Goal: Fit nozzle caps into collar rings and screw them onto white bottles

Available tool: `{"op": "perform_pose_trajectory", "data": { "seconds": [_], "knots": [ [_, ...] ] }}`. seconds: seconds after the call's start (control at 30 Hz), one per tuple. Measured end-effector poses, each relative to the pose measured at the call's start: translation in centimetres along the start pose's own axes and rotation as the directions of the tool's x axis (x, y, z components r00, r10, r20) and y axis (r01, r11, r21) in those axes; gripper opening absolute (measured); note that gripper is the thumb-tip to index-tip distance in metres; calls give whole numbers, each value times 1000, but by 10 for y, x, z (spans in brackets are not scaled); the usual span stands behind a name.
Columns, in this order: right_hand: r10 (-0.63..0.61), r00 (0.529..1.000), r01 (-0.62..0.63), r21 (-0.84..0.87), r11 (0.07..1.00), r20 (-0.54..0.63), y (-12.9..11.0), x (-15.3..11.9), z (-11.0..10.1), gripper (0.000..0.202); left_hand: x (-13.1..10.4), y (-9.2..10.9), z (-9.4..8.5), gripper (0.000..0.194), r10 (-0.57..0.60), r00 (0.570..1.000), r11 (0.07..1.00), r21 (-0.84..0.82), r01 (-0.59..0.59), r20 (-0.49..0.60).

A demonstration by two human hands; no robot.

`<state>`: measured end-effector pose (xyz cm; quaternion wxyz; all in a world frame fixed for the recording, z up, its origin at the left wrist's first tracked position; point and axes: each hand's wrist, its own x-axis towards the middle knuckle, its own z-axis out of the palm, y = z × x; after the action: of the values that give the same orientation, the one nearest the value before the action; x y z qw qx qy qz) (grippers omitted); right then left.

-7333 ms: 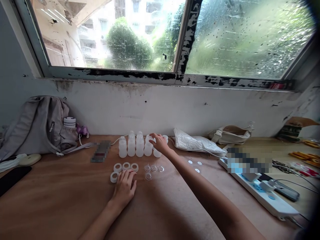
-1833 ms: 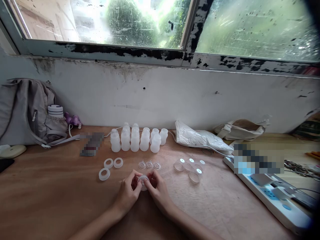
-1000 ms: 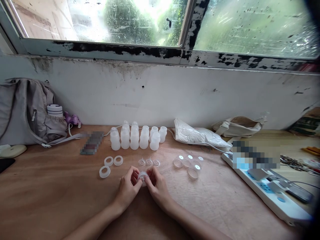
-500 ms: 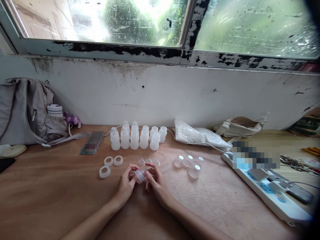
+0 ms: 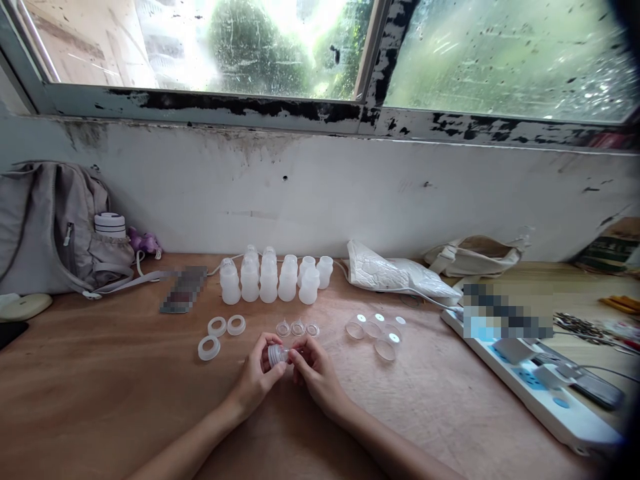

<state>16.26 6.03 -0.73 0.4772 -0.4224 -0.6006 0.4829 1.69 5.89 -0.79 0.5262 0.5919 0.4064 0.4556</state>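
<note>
My left hand (image 5: 254,377) is closed around a translucent ridged screw ring (image 5: 275,355), which lies tilted on its side just above the table. A clear bottle nipple (image 5: 287,356) pokes out of it to the right. At that tip my right hand (image 5: 317,372) is closed, thumb and fingers pinched together on the nipple. Just beyond my hands lie three clear nipples (image 5: 297,328) in a row. Three loose screw rings (image 5: 201,349) are to the left. Several clear round caps (image 5: 385,352) with white discs lie to the right.
Several frosted baby bottles (image 5: 269,288) stand towards the wall, some topped with clear caps. A phone (image 5: 183,289) lies left of them, near a grey backpack (image 5: 45,227). White plastic packaging (image 5: 390,270) and a long power strip (image 5: 530,380) with plugs occupy the right side.
My right fingers have come down from around the nipple and closed into a pinch at its tip. The ring in my left hand has turned so the nipple points right.
</note>
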Motion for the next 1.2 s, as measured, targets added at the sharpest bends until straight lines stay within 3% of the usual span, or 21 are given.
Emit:
{"op": "perform_pose_trajectory", "data": {
  "seconds": [0.1,0.23,0.37,0.43,0.47,0.57,0.63,0.9,1.07,1.2],
  "knots": [
    [-159,986,167,-240,956,52,-1,3,-4,16,0,2,-1,28,25,999,992,126,-23,-20],
    [-368,923,375,-464,803,109,-16,19,-15,11,1,5,-3,20,13,1000,985,169,-10,-15],
    [-526,845,369,-606,705,-98,-44,67,-36,9,2,4,-4,17,-54,998,998,22,55,-44],
    [-569,813,319,-721,615,-125,-56,99,-48,15,2,4,-4,17,-65,996,997,-49,62,-64],
    [-570,814,280,-783,555,-113,-60,115,-53,18,3,4,-4,17,-66,995,995,-77,61,-70],
    [-387,921,104,-933,345,-41,-64,156,-64,26,3,5,-4,16,-66,995,988,-147,55,-71],
    [-306,952,90,-955,284,-2,-62,175,-66,26,4,6,-4,15,-62,996,981,-187,49,-65],
    [-184,981,111,-960,257,64,-41,198,-59,18,4,8,-3,16,-64,996,967,-249,48,-58],
    [-306,952,114,-941,319,11,-51,195,-62,17,3,9,-3,16,-56,995,965,-260,34,-78],
    [-479,876,148,-915,376,-55,-81,185,-69,19,3,8,-3,15,-47,994,964,-264,18,-103]
  ]
}}
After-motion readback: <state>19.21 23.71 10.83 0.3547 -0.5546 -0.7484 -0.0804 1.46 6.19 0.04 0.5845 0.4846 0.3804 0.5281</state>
